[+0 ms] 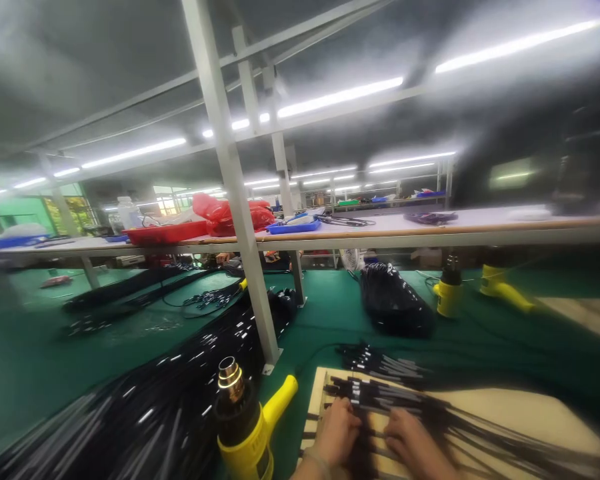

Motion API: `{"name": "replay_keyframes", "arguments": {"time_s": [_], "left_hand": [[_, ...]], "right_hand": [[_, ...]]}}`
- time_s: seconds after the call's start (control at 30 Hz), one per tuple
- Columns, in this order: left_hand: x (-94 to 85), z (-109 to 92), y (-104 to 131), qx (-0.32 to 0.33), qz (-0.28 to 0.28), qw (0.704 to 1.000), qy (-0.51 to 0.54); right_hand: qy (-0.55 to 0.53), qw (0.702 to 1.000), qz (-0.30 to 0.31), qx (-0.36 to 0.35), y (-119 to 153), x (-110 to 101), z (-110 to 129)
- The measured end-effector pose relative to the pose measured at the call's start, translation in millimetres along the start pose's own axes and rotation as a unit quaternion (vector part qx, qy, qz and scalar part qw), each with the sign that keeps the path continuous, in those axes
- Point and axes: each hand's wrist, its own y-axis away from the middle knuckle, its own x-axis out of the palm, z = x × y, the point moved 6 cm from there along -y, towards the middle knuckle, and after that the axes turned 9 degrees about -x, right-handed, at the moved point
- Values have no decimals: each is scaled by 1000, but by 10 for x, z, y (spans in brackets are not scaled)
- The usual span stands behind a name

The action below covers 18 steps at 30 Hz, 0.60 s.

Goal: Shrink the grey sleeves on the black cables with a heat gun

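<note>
My left hand (337,430) is over the left part of a wooden board (317,390), its fingers curled closed at a black cable (330,389) near the cable ends. Beside it on the right, my right hand (413,437) is closed too, fingers bent inward over the board; what it grips is hidden. Black cables with grey sleeves and small white marks lie along the board's upper part, and their lengths (485,427) trail off to the right. Short dark strips cross the board below the left hand. Blur softens the details around both hands.
A yellow heat gun (245,433) stands nozzle-up left of the board, near a large heap of black cables (145,393). Another cable bundle (395,300) and two more yellow heat guns (449,293) are behind. A metal post (230,167) and a shelf (380,230) rise above the green tabletop.
</note>
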Motion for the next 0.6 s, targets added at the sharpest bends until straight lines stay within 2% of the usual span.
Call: {"name": "replay_keyframes", "arguments": {"time_s": [0.17, 0.4, 0.5, 0.6], "left_hand": [[36, 34, -88, 11, -3, 1000, -4], [48, 50, -120, 31, -12, 999, 3], [29, 48, -133, 39, -18, 999, 7], [-12, 26, -157, 48, -22, 999, 6]], "right_hand": [[5, 1000, -1, 7, -49, 3, 17], [19, 999, 27, -8, -45, -91, 116], [58, 998, 28, 17, -71, -115, 164], [117, 990, 18, 77, -132, -106, 202]]}}
